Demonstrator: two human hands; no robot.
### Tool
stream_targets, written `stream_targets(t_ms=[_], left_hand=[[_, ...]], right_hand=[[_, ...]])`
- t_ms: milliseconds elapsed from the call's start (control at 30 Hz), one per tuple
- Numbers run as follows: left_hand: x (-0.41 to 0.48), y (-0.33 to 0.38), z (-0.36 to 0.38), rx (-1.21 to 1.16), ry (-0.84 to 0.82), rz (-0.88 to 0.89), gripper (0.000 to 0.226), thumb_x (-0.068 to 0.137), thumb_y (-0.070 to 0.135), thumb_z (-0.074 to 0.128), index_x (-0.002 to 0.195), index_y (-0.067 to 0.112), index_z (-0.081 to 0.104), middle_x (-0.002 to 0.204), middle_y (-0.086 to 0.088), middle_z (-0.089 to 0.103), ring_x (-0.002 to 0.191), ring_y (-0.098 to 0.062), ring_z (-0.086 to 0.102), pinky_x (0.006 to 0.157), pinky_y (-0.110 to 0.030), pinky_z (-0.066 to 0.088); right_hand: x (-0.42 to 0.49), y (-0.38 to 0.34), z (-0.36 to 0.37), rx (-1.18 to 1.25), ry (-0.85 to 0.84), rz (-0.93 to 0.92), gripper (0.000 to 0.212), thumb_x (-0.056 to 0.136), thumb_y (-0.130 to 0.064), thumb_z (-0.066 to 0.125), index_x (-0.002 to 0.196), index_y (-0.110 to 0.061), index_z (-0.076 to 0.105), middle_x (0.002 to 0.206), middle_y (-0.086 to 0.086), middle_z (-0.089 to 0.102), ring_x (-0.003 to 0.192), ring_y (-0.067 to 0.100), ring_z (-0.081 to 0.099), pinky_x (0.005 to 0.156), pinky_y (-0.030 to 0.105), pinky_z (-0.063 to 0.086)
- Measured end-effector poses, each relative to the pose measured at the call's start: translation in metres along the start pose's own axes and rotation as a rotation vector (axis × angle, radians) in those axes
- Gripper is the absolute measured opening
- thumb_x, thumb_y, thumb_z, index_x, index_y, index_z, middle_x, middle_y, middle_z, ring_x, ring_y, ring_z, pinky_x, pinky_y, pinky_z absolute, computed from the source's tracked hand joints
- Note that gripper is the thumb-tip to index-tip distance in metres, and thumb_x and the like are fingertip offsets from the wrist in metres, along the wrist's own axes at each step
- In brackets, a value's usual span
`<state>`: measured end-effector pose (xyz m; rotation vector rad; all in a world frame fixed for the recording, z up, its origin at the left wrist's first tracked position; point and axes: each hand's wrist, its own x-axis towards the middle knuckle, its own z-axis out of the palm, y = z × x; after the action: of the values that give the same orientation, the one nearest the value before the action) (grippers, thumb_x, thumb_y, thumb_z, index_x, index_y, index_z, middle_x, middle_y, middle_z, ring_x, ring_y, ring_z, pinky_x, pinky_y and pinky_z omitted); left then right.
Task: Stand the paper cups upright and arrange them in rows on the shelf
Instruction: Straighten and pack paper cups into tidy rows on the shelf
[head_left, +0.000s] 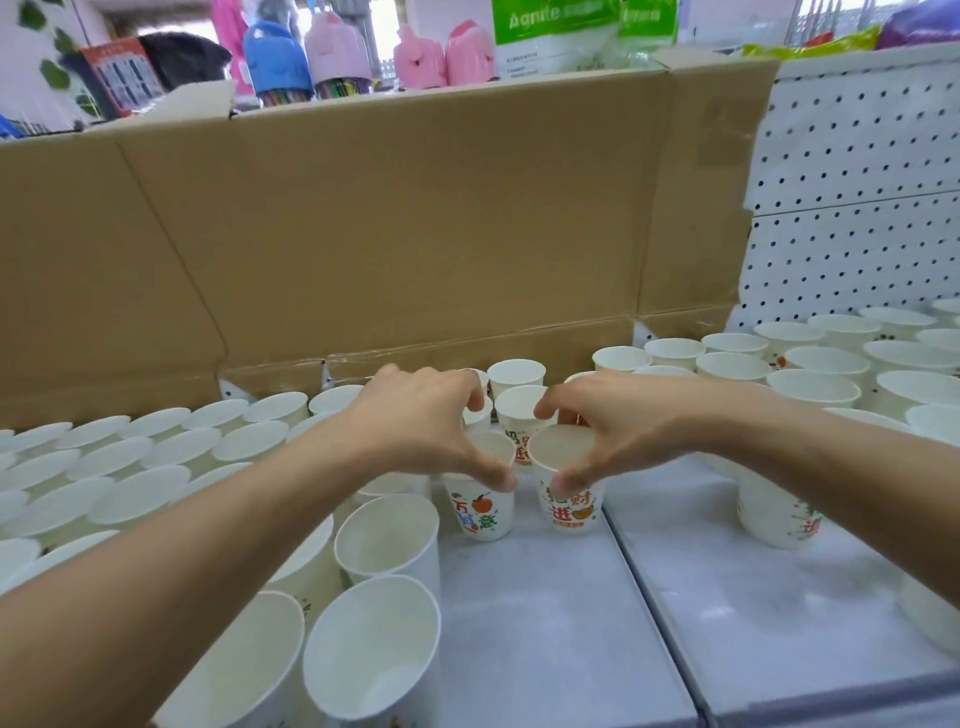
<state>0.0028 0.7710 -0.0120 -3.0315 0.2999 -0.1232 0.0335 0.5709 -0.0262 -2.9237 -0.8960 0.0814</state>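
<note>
paper cups (156, 457) stand upright in tight rows on the left of the white shelf (545, 623) and again at its right end, with a bare strip between the two groups. near the back of that strip the left hand (431, 426) pinches the rim of the left printed cup (480, 512), thumb on the near side and fingers curled over the far side. the right hand (613, 431) grips the rim of the right printed cup (571, 506) the same way. both cups are upright, just beside each other with a small gap, in front of a few back cups (519, 405) by the cardboard sheet (415, 208). the step looks like seating this pair as a new row across the bare strip. to do it well, hold the rims lightly, since thin paper will likely dent under a hard squeeze. set both bases flat, line them up with the cups behind, close the gap until the rims just meet, and release straight upward so neither tips. the near cups (384, 530) appear to lean, though whether that is the wide lens i cannot tell.
</note>
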Motion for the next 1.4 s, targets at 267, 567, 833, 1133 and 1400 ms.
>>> stream_targets(t_ms=[267,567,833,1133,1400], left_hand=[[0.003,0.002,0.006,0.114,0.087,-0.041,0.075,0.063,0.085,0.053,0.108,0.026,0.052,0.095,0.009,0.066,0.090,-0.017,0.058,0.086,-0.037,0.033],[-0.008,0.000,-0.012,0.075,0.110,-0.023,0.077,0.066,0.088,0.045,0.116,0.029,0.053,0.109,0.011,0.065,0.103,-0.015,0.058,0.089,-0.038,0.036],[-0.084,0.061,-0.015,-0.630,0.516,0.119,0.055,0.076,0.062,0.061,0.125,0.037,0.054,0.124,0.022,0.057,0.116,0.002,0.050,0.097,-0.031,0.044],[-0.066,0.186,0.035,-0.864,0.380,0.229,0.037,0.088,0.041,0.063,0.124,0.039,0.054,0.120,0.029,0.050,0.108,0.015,0.041,0.090,-0.006,0.032],[-0.025,0.220,0.047,-0.224,0.384,0.221,0.035,0.094,0.039,0.053,0.128,0.032,0.055,0.126,0.008,0.061,0.117,-0.015,0.048,0.098,-0.033,0.030]], right_hand=[[0.006,-0.015,0.007,0.050,0.074,0.033,0.079,0.072,-0.065,0.067,0.133,-0.022,0.044,0.127,-0.002,0.055,0.110,0.017,0.050,0.092,0.036,0.047],[-0.011,-0.023,0.013,0.067,0.189,0.071,0.073,0.078,-0.068,0.056,0.137,-0.028,0.041,0.135,-0.004,0.047,0.121,0.015,0.043,0.098,0.038,0.041],[-0.083,-0.028,0.028,0.322,0.736,0.056,0.035,0.087,-0.046,0.062,0.118,-0.029,0.063,0.119,-0.011,0.061,0.113,0.009,0.053,0.094,0.038,0.045],[-0.213,0.060,0.046,0.429,1.025,0.180,0.014,0.086,-0.029,0.065,0.097,-0.025,0.072,0.099,-0.015,0.067,0.098,0.009,0.057,0.085,0.027,0.043],[-0.243,0.098,0.065,0.148,0.715,0.024,0.034,0.077,-0.036,0.062,0.109,-0.023,0.066,0.103,-0.008,0.065,0.101,0.021,0.055,0.082,0.043,0.049]])
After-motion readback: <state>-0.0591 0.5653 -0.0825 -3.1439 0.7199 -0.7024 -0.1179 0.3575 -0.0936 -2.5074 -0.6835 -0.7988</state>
